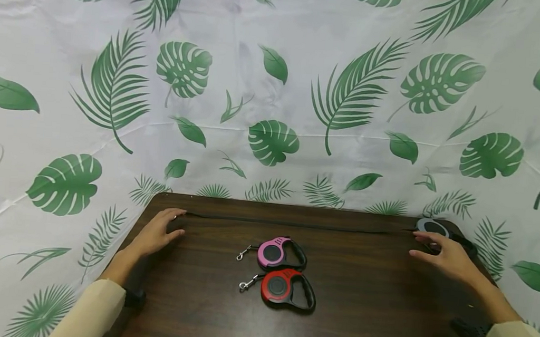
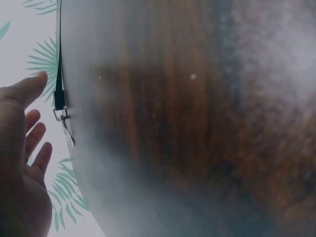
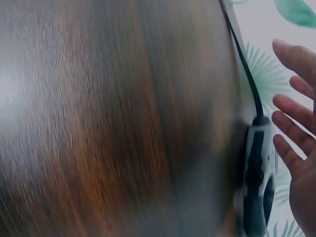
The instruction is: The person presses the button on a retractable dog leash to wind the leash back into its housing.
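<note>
A grey retractable leash (image 1: 432, 227) lies at the table's far right corner, its black cord (image 1: 294, 224) drawn out along the back edge to the left. In the left wrist view the cord's metal clip (image 2: 65, 126) lies free at the table edge, beside the left hand (image 2: 24, 143), whose fingers are spread and hold nothing. The right hand (image 1: 446, 256) hovers by the grey leash; the right wrist view shows its relaxed fingers apart from the leash body (image 3: 257, 177). In the head view the left hand (image 1: 152, 236) is at the cord's left end.
A pink leash (image 1: 273, 253) and a red leash (image 1: 277, 286) lie near the table's middle, one in front of the other, handles right and clips left. The brown table (image 1: 201, 322) meets a white cloth (image 1: 224, 149) with green leaves behind it.
</note>
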A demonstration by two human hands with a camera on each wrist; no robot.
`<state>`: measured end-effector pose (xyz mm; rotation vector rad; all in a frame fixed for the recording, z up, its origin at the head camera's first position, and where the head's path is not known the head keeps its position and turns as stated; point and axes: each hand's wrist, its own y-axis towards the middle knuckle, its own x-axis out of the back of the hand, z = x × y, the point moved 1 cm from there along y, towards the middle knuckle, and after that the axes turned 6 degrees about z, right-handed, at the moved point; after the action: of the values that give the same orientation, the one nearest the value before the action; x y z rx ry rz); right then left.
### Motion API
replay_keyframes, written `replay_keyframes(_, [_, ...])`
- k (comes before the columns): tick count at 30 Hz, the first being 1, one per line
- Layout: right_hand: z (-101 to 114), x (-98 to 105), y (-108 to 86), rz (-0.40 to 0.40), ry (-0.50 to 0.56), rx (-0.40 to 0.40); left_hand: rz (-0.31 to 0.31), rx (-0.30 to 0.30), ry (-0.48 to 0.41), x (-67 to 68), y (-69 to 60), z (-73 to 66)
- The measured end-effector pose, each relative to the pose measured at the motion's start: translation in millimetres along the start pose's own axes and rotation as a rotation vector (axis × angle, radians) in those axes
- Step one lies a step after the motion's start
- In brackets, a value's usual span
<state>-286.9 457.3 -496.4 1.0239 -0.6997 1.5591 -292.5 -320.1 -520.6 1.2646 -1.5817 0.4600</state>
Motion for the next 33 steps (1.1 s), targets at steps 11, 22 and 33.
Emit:
replay_keyframes(11, [-29,14,-6.9,-0.069,-0.110,-0.004,0.045,0.022,0.009,3.2,3.4,9.1])
replay_keyframes(22, [-51,19,-12.3,-0.136,-0.153,0.026,0.041,0.047,-0.027,-1.2,11.2,12.3])
replay_keyframes(33, [-67,12,-8.2,-0.070,-0.252,0.008,0.062,0.052,-0.035,-9.9,17.1,12.7])
